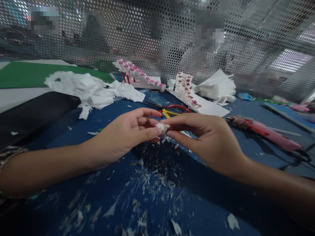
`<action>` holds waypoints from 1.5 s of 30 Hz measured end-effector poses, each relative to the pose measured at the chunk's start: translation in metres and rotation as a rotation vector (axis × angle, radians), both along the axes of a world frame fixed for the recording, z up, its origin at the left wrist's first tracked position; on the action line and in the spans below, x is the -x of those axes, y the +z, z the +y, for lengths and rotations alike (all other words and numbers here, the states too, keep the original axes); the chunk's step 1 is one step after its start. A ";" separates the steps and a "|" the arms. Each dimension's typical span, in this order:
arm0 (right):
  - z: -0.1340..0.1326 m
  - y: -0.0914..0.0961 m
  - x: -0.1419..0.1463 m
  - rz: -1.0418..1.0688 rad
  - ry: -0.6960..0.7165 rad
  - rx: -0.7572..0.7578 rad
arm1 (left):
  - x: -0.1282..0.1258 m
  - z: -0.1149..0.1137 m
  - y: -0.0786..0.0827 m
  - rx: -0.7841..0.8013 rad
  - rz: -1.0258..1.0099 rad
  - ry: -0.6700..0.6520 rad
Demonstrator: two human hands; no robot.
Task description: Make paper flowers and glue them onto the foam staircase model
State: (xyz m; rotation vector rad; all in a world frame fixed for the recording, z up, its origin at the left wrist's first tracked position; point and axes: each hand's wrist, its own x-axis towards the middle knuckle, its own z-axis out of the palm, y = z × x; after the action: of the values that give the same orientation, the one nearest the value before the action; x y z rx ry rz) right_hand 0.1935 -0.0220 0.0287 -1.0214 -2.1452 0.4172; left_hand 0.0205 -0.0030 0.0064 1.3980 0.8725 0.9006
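A small crumpled piece of white tissue [162,127] is pinched between my two hands above the blue work surface [103,203]. My left hand [123,134] closes thumb and fingers on its left side. From the other side, my right hand [209,139] grips it between thumb and index finger. Whatever lies inside the tissue, if anything, is hidden. Just behind my fingertips are tools with red and yellow handles [176,109], partly covered by my hands. White paper scraps [152,183] are scattered below my hands.
A crumpled heap of white tissue [83,88] lies back left beside a black flat object [41,111]. Rows of pink-topped pieces [140,73] and dark-red-topped pieces [188,90] stand behind. A pink hot glue gun [268,131] with a cord lies right. Perforated metal panel [147,36] closes the back.
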 end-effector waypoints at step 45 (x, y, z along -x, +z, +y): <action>-0.002 0.010 0.000 -0.145 0.108 -0.011 | 0.002 -0.006 -0.006 -0.223 0.121 -0.094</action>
State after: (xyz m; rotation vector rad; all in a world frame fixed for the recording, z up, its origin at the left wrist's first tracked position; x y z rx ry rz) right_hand 0.1940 -0.0237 0.0388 -0.9583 -2.3376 0.3928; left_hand 0.0183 -0.0094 0.0008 1.6867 0.8075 0.8685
